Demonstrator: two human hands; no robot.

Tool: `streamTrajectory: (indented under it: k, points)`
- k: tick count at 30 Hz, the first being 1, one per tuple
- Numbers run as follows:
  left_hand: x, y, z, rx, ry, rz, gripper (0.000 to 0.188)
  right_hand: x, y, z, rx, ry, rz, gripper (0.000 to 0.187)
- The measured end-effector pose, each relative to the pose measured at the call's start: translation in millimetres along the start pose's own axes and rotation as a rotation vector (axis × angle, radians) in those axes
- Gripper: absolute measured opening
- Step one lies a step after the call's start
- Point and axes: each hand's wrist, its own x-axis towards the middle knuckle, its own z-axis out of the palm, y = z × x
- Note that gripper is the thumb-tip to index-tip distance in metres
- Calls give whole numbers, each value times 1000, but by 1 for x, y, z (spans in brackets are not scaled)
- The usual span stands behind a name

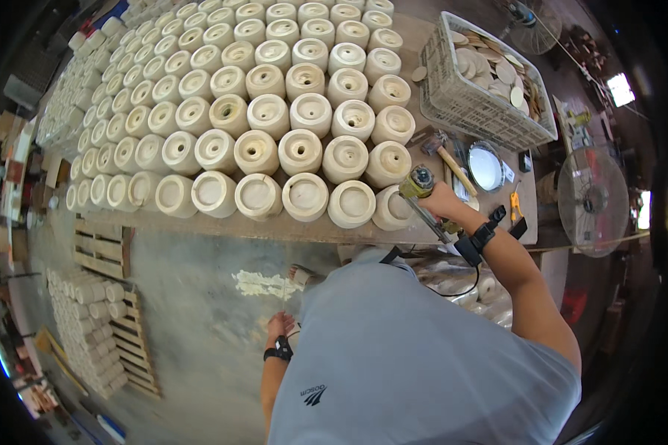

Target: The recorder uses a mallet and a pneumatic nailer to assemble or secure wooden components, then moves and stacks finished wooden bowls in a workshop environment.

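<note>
My right hand [445,200] is wrapped round a yellow-green nail gun [420,182] with a dark round cap and a long metal magazine. The tool is over the table's front edge, beside the front-right round wooden block [395,208]. Low at my side hangs my left hand [280,324], away from the table, its fingers loosely apart and nothing visible in them. Rows of pale round wooden blocks [304,197] cover the table, each with a recessed top. Several have a hole in the middle; others show a plain flat recess.
Right of the blocks stands a grey plastic crate [490,122] of thin wooden discs. A hammer [453,165], a round silver dish [485,166] and a yellow-handled tool [514,206] lie nearby. More blocks sit stacked on a pallet [137,345] at left. A fan [594,200] stands at right.
</note>
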Motion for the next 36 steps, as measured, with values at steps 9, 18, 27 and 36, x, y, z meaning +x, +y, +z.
streamTrajectory:
  k: [9, 18, 27, 36]
  points:
    - [-21, -61, -3, -278, -10, -181, 45, 10, -8, 7, -213, 64, -97, 24]
    - [-32, -84, -13, -180, 20, -173, 44, 9, 8, 3, -106, -59, -47, 21]
    - [-14, -38, -11, -197, 115, -84, 45, -9, 38, 6, -496, -44, -158, 43]
    - [-4, -48, -10, -148, 75, -58, 46, -12, 23, 0, -447, -137, -79, 30]
